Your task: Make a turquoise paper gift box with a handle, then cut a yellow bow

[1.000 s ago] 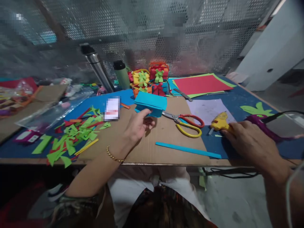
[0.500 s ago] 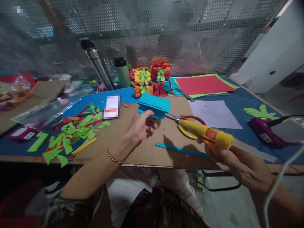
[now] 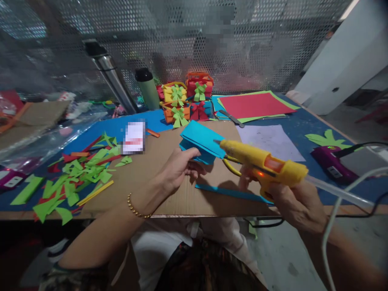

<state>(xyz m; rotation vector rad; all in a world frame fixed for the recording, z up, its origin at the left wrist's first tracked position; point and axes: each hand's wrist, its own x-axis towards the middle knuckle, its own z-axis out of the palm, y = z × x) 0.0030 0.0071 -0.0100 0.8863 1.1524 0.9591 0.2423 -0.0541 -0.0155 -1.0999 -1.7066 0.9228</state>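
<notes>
A folded blue paper piece [image 3: 201, 139] is pinched in my left hand [image 3: 182, 169], thumb on its near edge, above the cardboard. My right hand [image 3: 291, 202] is wrapped round the handle of a yellow glue gun [image 3: 257, 157] with a small red light. The gun's nozzle points left and overlaps the right end of the blue paper; whether they touch I cannot tell. Below the gun, a thin blue strip [image 3: 230, 192] lies on the cardboard [image 3: 169, 202]. The scissors' yellow handle [image 3: 232, 165] shows partly behind the gun.
Green and red scraps [image 3: 81, 173] are heaped at left. Small paper baskets with bows [image 3: 177, 95], a green bottle [image 3: 147, 91] and a steel flask [image 3: 112, 79] stand at the back. Red sheets [image 3: 257, 105] lie back right, near a purple socket block [image 3: 330, 165]. A white cable [image 3: 329, 226] hangs at right.
The glue gun has moved left and up, its nozzle now at the blue paper, covering most of the scissors. The blue paper has tilted, its right end lower. The view has shifted slightly.
</notes>
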